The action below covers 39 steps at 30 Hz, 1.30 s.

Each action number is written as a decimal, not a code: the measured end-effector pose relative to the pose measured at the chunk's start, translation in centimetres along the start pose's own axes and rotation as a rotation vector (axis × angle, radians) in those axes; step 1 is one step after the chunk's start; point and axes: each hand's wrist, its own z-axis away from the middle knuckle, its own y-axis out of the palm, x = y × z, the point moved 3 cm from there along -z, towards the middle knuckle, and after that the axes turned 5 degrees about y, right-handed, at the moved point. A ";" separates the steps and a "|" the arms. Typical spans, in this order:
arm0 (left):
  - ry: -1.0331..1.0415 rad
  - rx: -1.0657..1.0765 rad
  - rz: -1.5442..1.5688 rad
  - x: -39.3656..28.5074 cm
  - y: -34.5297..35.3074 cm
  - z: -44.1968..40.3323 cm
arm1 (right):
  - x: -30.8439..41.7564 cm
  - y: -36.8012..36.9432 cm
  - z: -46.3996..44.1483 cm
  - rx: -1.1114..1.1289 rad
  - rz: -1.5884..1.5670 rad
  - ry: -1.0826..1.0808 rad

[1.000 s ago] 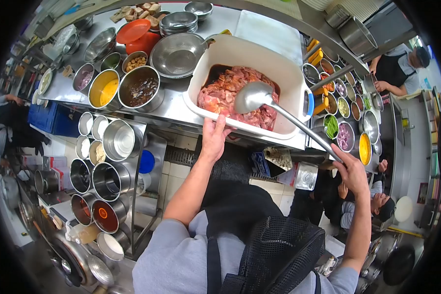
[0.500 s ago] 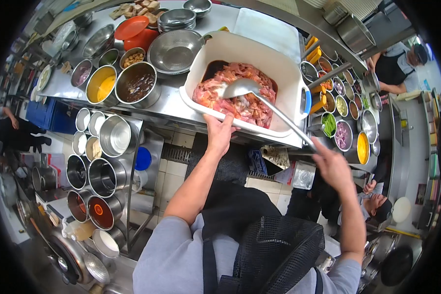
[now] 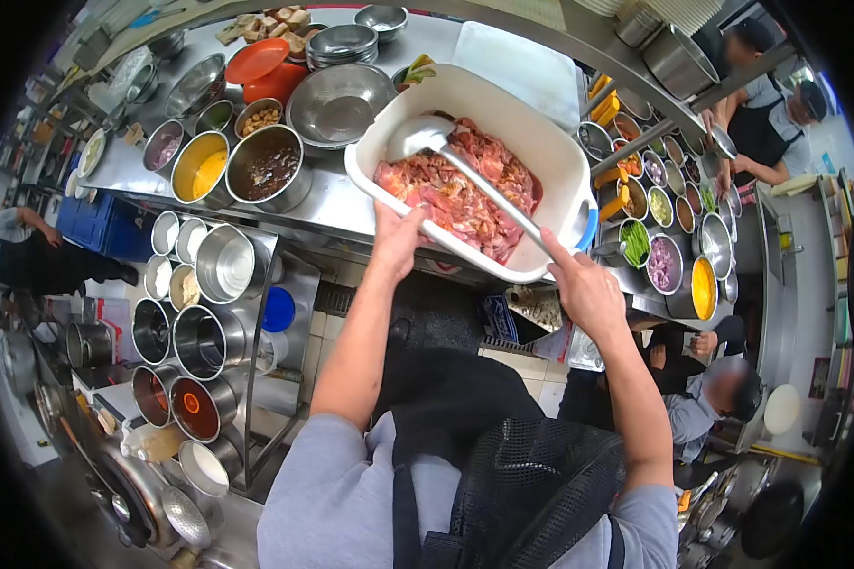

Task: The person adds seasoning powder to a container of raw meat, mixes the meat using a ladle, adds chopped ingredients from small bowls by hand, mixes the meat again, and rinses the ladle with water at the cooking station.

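Observation:
A white tub (image 3: 512, 104) of raw, sauced meat pieces (image 3: 474, 204) sits tilted at the front edge of the steel counter. My left hand (image 3: 396, 239) grips the tub's near rim at its left part. My right hand (image 3: 584, 289) is closed round the handle of a long steel ladle (image 3: 484, 185), just beyond the tub's near right rim. The ladle's bowl lies at the meat's far left side, against the tub's inner wall. A blue handle (image 3: 588, 223) shows at the tub's right end.
Left of the tub stand a pot of dark sauce (image 3: 266, 169), a pot of yellow liquid (image 3: 200, 169) and a perforated bowl (image 3: 342, 104). A rack of steel pots (image 3: 209, 341) is at lower left. Ingredient bowls (image 3: 664, 264) line the right. Co-workers (image 3: 702, 403) stand at right and far left.
The ladle's bowl has moved from the middle of the meat to its far left side. My right hand has shifted left, nearer the tub. The tub is turned slightly, and my left hand has moved left.

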 end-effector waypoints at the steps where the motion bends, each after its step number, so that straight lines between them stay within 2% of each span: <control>1: 0.023 0.024 0.011 -0.6 -0.2 -0.6 | -0.5 -0.2 0.1 -0.004 -0.001 0.003; 3: 0.032 0.029 0.025 -1.6 -0.4 -1.3 | -1.9 -0.4 0.9 0.088 0.004 -0.008; 5: 0.040 0.028 0.047 -1.6 -1.3 -2.3 | -4.2 -2.1 2.7 0.068 0.023 -0.002; 7: -0.026 0.092 -0.048 -0.8 -2.5 -3.5 | -6.7 -3.5 5.0 0.074 -0.050 0.009; 9: -0.005 0.159 -0.059 -0.6 -2.5 -3.7 | -8.7 -4.4 7.3 0.025 -0.085 -0.007; 11: 0.125 -0.006 0.042 0.2 -2.4 -3.1 | -10.1 -6.0 9.0 -0.025 -0.122 -0.028; 13: 0.121 -0.218 -0.029 1.0 -1.3 -1.1 | -11.5 -7.5 10.1 0.110 -0.305 0.142; 14: 0.050 -0.232 -0.067 0.5 0.3 0.9 | -12.1 -7.6 10.2 0.119 -0.382 0.163; 15: -0.007 -0.217 -0.132 0.2 2.3 2.8 | -11.8 -7.6 9.8 0.116 -0.384 0.161; 17: 0.239 -0.155 -0.205 5.9 2.7 3.1 | -10.3 -7.5 7.7 0.115 -0.430 0.228; 18: 0.274 -0.150 -0.235 6.0 3.1 3.3 | -9.7 -7.1 6.1 0.120 -0.425 0.221; 21: 0.245 -0.195 -0.362 5.1 3.4 3.2 | -8.0 -5.0 1.0 0.056 -0.381 0.137; 23: 0.234 -0.185 -0.363 4.2 3.4 3.6 | -7.9 -2.1 -2.4 0.032 -0.347 0.030; 25: 0.222 -0.175 -0.363 4.2 2.9 3.1 | -5.7 -0.7 -4.9 0.068 -0.345 0.012; 27: 0.302 -0.164 -0.477 4.6 2.0 2.3 | -2.6 -2.0 -5.3 0.380 -0.558 0.235; 28: 0.289 -0.184 -0.522 3.9 2.3 2.6 | -3.1 -0.2 -5.5 0.384 -0.560 0.232; 30: 0.319 -0.208 -0.549 4.0 2.3 1.9 | -2.8 2.4 -5.4 0.055 -0.462 -0.200; 32: 0.346 -0.221 -0.569 4.1 2.0 1.3 | -2.7 3.0 -3.8 0.123 -0.379 -0.195; 34: 0.266 -0.256 -0.549 3.1 2.6 1.4 | -1.2 0.9 -1.5 0.265 -0.236 -0.156; 38: 0.285 -0.300 -0.550 3.0 2.6 1.3 | -2.8 -1.3 1.9 0.289 -0.104 -0.085; 39: 0.383 -0.320 -0.596 4.0 1.9 0.4 | -3.7 -1.6 3.0 0.297 -0.100 -0.081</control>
